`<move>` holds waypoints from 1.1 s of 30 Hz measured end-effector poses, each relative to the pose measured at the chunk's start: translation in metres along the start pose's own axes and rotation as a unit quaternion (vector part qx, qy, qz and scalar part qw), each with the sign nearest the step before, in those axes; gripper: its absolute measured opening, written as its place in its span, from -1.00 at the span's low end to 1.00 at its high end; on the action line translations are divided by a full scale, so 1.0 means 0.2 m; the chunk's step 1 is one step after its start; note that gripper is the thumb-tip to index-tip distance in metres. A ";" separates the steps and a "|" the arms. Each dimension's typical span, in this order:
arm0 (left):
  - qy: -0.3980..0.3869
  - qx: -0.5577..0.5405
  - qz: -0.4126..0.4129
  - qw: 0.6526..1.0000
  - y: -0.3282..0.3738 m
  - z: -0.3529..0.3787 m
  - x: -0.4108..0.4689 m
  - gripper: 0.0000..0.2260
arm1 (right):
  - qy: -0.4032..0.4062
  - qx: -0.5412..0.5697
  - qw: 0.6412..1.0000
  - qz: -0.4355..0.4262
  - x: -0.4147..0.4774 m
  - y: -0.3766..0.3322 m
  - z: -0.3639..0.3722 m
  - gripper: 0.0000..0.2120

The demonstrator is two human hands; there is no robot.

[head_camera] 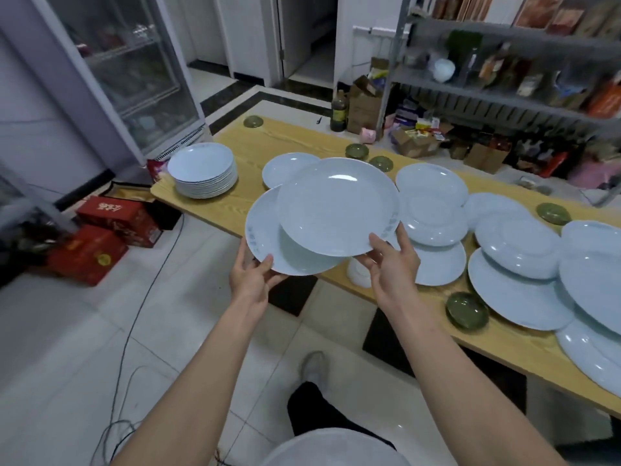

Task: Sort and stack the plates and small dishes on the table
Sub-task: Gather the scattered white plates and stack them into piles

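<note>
My left hand (252, 279) grips the near rim of a pale blue plate (265, 230) held above the table's front edge. My right hand (393, 260) grips a second pale blue plate (337, 205), which overlaps the first from above. A tall stack of plates (203, 169) stands at the table's left end. One single plate (285, 168) lies behind the held ones. Several loose plates (433, 210) lie overlapping to the right, with larger ones (517, 297) further right. Small green dishes (467, 311) sit scattered around the wooden table (255, 146).
A glass-door fridge (134, 68) stands at the left, with red boxes (111, 216) on the floor below it. Metal shelving (504, 79) with bottles and packets lines the far side. A cable (148, 284) runs across the tiled floor. A white bowl (358, 272) sits under the right-hand plate.
</note>
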State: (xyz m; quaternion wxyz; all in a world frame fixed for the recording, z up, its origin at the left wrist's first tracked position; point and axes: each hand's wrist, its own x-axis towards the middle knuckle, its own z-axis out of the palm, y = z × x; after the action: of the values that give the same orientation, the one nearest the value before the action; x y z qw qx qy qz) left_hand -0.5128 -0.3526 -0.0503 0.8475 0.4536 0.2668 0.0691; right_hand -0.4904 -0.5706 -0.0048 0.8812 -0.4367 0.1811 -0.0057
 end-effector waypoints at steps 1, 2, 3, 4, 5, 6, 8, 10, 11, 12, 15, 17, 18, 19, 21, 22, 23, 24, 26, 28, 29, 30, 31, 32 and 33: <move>0.004 -0.002 0.000 1.000 0.03 -0.01 0.07 -0.31 | -0.001 0.004 1.000 0.002 0.05 0.03 0.05 -0.35; 0.007 -0.003 0.000 1.000 0.05 -0.02 0.14 -0.31 | -0.001 0.010 1.000 0.004 0.11 0.06 0.10 -0.35; 0.008 -0.002 0.000 1.000 0.08 -0.02 0.21 -0.31 | 0.000 0.014 1.000 0.006 0.17 0.09 0.15 -0.35; 0.010 0.000 -0.003 1.000 0.11 -0.02 0.28 -0.31 | 0.001 0.017 1.000 0.009 0.23 0.11 0.20 -0.35; 0.014 0.003 -0.008 1.000 0.13 -0.01 0.36 -0.31 | 0.004 0.018 1.000 0.010 0.29 0.13 0.26 -0.35; 0.018 0.006 -0.014 1.000 0.16 -0.01 0.44 -0.30 | 0.008 0.018 1.000 0.011 0.35 0.15 0.31 -0.35; 0.023 0.009 -0.027 0.999 0.21 0.01 0.58 -0.30 | 0.017 0.021 1.000 0.014 0.46 0.18 0.40 -0.36; 0.026 0.015 -0.035 0.999 0.25 0.03 0.72 -0.29 | 0.025 0.026 0.999 0.019 0.56 0.19 0.48 -0.35; 0.026 0.016 -0.039 0.999 0.27 0.04 0.79 -0.29 | 0.030 0.032 0.999 0.023 0.61 0.20 0.52 -0.34; 0.024 0.017 -0.044 0.999 0.28 0.04 0.85 -0.29 | 0.036 0.037 0.998 0.025 0.65 0.20 0.55 -0.33; 0.021 0.028 -0.061 0.998 0.32 0.06 1.01 -0.29 | 0.055 0.029 0.998 0.019 0.77 0.21 0.63 -0.33; 0.020 0.034 -0.071 0.997 0.34 0.07 1.11 -0.30 | 0.073 0.029 0.997 0.015 0.82 0.22 0.67 -0.33; 0.017 0.037 -0.076 0.996 0.35 0.08 1.16 -0.31 | 0.083 0.033 0.996 0.013 0.85 0.23 0.68 -0.32; 0.015 0.043 -0.082 0.996 0.36 0.09 1.22 -0.31 | 0.093 0.037 0.995 0.012 0.88 0.23 0.69 -0.32; 0.011 0.057 -0.096 0.994 0.37 0.10 1.33 -0.32 | 0.110 0.038 0.993 0.004 0.93 0.24 0.72 -0.32; 0.007 0.059 -0.101 0.993 0.37 0.10 1.37 -0.31 | 0.115 0.036 0.993 0.000 0.95 0.25 0.72 -0.32; -0.003 0.063 -0.110 0.992 0.37 0.11 1.43 -0.31 | 0.124 0.036 0.992 -0.005 0.98 0.26 0.73 -0.33; -0.013 0.068 -0.119 0.990 0.37 0.11 1.49 -0.31 | 0.135 0.035 0.990 -0.011 1.00 0.28 0.75 -0.33; -0.030 0.085 -0.131 0.987 0.37 0.12 1.61 -0.30 | 0.154 0.036 0.987 -0.023 1.04 0.31 0.78 -0.34; -0.044 0.101 -0.143 0.984 0.37 0.13 1.71 -0.29 | 0.172 0.035 0.984 -0.031 1.08 0.35 0.81 -0.35; -0.053 0.109 -0.151 0.981 0.37 0.14 1.76 -0.28 | 0.184 0.033 0.982 -0.035 1.10 0.37 0.82 -0.36; -0.062 0.116 -0.157 0.979 0.36 0.14 1.80 -0.28 | 0.195 0.035 0.979 -0.039 1.11 0.39 0.83 -0.36; -0.071 0.120 -0.161 0.977 0.36 0.14 1.85 -0.27 | 0.205 0.040 0.977 -0.042 1.12 0.40 0.84 -0.37; -0.078 0.122 -0.166 0.975 0.36 0.15 1.88 -0.27 | 0.213 0.047 0.975 -0.046 1.14 0.42 0.85 -0.36; -0.085 0.124 -0.170 0.974 0.36 0.16 1.92 -0.27 | 0.220 0.053 0.973 -0.049 1.16 0.44 0.86 -0.36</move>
State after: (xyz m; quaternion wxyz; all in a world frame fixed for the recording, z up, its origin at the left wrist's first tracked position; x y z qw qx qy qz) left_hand -0.1626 -0.1960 -0.1270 0.8035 0.5073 0.2737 -0.1487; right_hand -0.2312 -0.4233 -0.0495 0.8402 -0.3859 0.3482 -0.1545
